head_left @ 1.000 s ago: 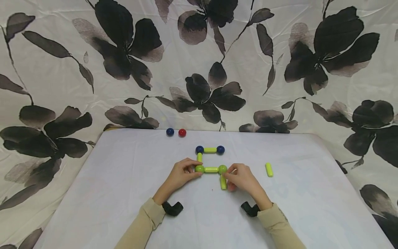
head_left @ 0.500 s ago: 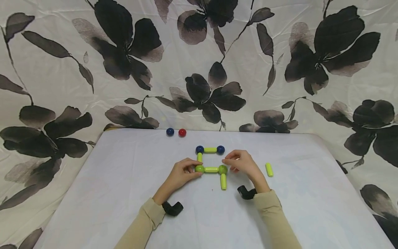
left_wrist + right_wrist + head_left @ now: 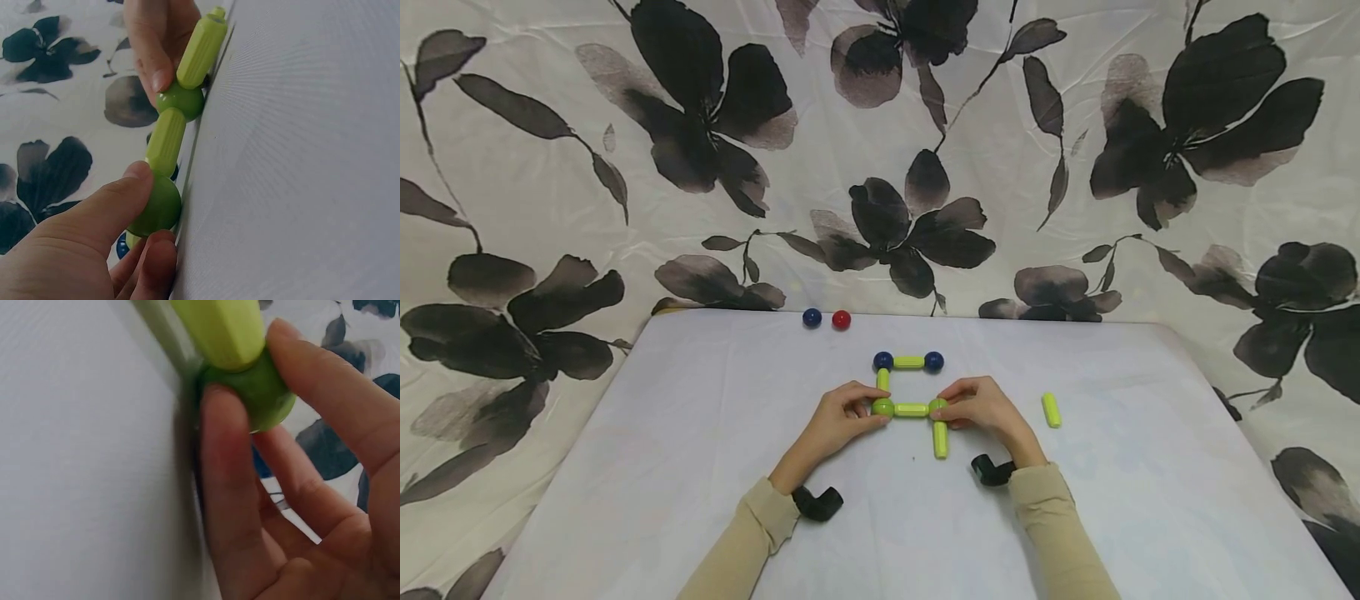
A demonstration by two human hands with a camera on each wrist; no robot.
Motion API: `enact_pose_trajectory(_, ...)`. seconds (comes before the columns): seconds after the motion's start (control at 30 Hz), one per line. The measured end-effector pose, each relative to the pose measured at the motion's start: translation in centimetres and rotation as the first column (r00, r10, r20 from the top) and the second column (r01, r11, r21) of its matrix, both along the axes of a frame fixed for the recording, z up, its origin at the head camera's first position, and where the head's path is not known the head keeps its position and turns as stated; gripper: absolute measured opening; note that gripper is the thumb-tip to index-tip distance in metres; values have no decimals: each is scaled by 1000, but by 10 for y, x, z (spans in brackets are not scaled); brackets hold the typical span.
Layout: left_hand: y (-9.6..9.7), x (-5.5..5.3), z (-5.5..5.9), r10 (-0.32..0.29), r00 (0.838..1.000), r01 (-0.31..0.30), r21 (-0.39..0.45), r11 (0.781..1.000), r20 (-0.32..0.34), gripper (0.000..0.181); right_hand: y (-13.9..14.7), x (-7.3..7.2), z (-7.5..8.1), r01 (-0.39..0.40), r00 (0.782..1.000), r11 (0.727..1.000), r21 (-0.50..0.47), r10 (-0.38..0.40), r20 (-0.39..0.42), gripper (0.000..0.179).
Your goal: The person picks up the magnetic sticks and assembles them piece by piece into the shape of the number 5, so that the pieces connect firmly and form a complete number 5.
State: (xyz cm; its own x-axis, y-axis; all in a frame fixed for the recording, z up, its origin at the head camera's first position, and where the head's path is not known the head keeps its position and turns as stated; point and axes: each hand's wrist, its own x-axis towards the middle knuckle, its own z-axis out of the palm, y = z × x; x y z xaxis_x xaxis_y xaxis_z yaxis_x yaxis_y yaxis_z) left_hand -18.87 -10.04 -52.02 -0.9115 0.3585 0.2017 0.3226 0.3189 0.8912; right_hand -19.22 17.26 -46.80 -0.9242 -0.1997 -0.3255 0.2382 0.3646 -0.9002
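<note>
In the head view, yellow-green rods and balls form a joined figure on the white table. My left hand (image 3: 842,414) pinches the left green ball (image 3: 164,209) between thumb and fingers. The right green ball (image 3: 273,400) is pinched by my right hand (image 3: 985,406), whose fingers partly cover it. A rod (image 3: 912,411) links the two green balls. Another rod (image 3: 940,442) extends from the right green ball toward the person, its near end free. From the left green ball, a rod (image 3: 883,379) runs back to a dark blue ball (image 3: 883,361).
At the figure's back, a rod (image 3: 908,362) joins that blue ball to a second blue ball (image 3: 933,361). A loose rod (image 3: 1051,410) lies to the right. One blue ball (image 3: 812,317) and a red ball (image 3: 841,320) sit at the table's far edge, before a floral cloth (image 3: 1045,225).
My right hand has left the near rod beside the right green ball, lifted away, then come back to grip that ball. My left hand has stayed on its ball throughout.
</note>
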Motion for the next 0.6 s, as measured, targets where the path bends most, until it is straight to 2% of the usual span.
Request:
enact_pose_trajectory(0.37,0,0,0,-5,1000,5,5,1000,-19,34,1,3,-8,61,998,997,-53,-61,0,30)
enact_pose_trajectory(0.6,2,1,2,6,1000,-6,-9,1000,-21,33,4,2,-13,56,998,997,-58,-57,-13,32)
